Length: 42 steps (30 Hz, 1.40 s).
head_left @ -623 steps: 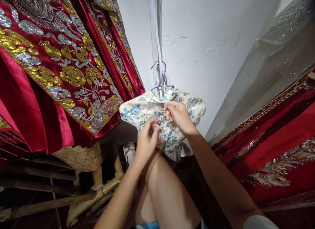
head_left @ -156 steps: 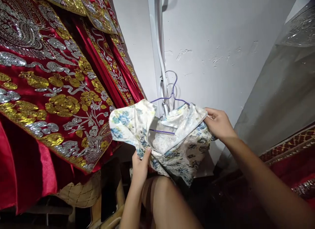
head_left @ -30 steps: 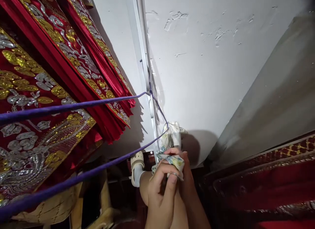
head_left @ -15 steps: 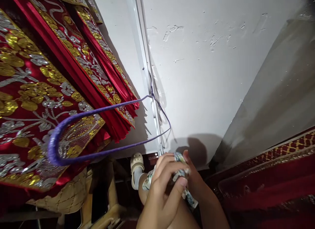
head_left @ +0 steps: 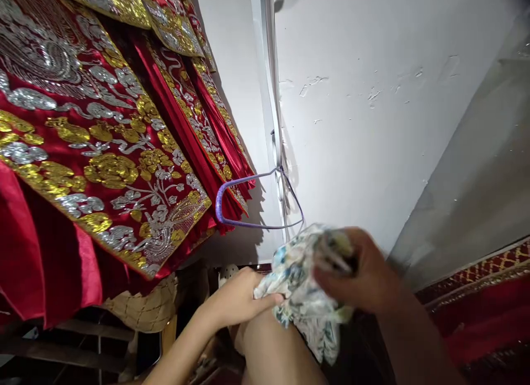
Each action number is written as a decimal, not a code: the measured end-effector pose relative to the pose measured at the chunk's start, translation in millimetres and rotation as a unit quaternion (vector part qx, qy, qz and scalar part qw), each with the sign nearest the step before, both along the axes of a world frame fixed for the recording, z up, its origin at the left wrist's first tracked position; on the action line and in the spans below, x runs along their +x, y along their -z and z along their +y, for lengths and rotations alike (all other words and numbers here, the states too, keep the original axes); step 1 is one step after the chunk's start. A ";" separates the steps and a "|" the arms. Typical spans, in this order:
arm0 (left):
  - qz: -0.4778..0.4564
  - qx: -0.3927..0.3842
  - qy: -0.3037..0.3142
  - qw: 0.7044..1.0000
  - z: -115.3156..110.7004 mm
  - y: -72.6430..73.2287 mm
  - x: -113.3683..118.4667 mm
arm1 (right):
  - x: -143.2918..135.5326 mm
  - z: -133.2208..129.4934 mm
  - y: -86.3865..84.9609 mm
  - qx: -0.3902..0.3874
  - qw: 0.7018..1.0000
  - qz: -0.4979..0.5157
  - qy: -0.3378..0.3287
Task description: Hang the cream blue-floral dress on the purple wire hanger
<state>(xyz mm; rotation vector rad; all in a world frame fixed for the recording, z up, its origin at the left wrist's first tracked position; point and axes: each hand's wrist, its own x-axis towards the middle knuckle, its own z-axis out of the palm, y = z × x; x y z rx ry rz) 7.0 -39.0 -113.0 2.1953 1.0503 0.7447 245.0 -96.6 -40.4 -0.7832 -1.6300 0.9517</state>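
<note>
White wall point(head_left: 351, 169) stands behind the hanger point(head_left: 236, 223). Below the hanger's long bar, the left hand point(head_left: 244, 299) pinches the near edge of the cloth point(head_left: 296, 280), thumb in front, fingers mostly hidden. Lower right of the hanger, the right hand point(head_left: 351, 274), blurred, is half closed round a fold of the cloth's upper part; how firmly, I cannot tell. Bunched between both hands, the cloth is off the hanger, just below its right end, its long axis slanting down and rightward away from it. Which hand is nearer the hanger in depth is unclear. Well below the hanger, under the cloth, is a bent knee point(head_left: 277, 346); straight below its left end, a shoe point(head_left: 227, 271). Left of the hanger, a red robe point(head_left: 124, 147) reaches partly behind it.
</note>
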 end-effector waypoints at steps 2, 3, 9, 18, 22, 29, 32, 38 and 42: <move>0.085 0.022 0.024 0.996 8.0 -1.2 -12.8 | 11.3 7.5 -1.0 0.088 0.983 0.018 0.159; 0.122 0.037 0.034 0.991 12.0 -4.6 -19.7 | 15.7 13.1 -0.4 0.117 0.966 0.025 0.228; 0.160 0.178 -0.061 0.969 14.2 -55.8 -53.7 | 23.6 50.2 17.8 0.094 0.936 0.122 0.316; 0.004 0.425 -0.110 0.898 -36.2 -119.2 -53.6 | -18.7 85.7 64.7 -0.102 0.986 0.064 0.114; -0.011 0.469 -0.180 0.865 -39.4 -137.5 -54.7 | -7.0 78.9 62.5 -0.062 0.983 0.035 0.168; -0.016 0.205 -0.209 0.956 21.5 -119.5 -51.0 | 10.3 55.9 53.8 -0.019 0.977 0.017 0.213; -0.051 0.186 -0.233 0.953 48.2 -101.9 -52.8 | 12.2 55.8 56.7 -0.013 0.967 -0.025 0.253; -0.069 0.220 -0.207 0.951 62.6 -98.3 -35.1 | 3.7 53.7 66.9 0.080 0.959 -0.090 0.256; -0.127 0.266 -0.164 0.941 60.6 -109.6 -3.8 | -7.8 47.9 70.3 0.066 0.961 -0.126 0.238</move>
